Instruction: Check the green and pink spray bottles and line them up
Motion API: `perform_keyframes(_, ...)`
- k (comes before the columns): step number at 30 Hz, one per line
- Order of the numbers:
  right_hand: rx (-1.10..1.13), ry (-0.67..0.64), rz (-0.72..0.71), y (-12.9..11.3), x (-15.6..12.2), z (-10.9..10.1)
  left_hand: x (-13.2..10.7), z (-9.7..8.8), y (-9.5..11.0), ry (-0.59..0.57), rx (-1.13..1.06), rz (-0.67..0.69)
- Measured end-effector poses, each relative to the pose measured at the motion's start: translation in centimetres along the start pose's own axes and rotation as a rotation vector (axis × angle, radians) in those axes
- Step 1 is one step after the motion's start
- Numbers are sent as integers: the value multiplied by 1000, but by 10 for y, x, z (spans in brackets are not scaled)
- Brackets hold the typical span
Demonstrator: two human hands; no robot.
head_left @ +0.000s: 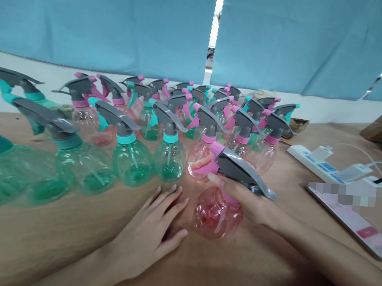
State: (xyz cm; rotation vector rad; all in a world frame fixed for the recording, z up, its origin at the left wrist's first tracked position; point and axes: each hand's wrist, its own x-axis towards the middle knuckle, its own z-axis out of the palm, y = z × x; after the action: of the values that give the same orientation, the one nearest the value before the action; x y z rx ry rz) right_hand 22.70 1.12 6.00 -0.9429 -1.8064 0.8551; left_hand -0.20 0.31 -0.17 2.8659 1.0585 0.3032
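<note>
Nearest the camera in the head view, the left hand [146, 232] is laid palm-down at lower centre, empty, fingers spread. Right of it, just beside, the pink spray bottle [206, 217] is gripped about its neck by the right hand [252, 200], its long axis tipped slightly rightward at the top.

The left hand [151, 228] has long, slim fingers [175, 211] that taper to smooth, rounded nails, with a thumb of similarly narrow build. The right hand [246, 196] shows a slender thumb with a neat nail; its other fingers are mostly hidden. Both wrists are bare, and the forearms [318, 245] are bare too, slim and smoothly contoured.
</note>
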Motion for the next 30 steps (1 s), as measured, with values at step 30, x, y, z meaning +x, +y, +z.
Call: perform_keyframes(30,23,-12,-7,-2,1,-4,0,-1,1,-10,-17,-12)
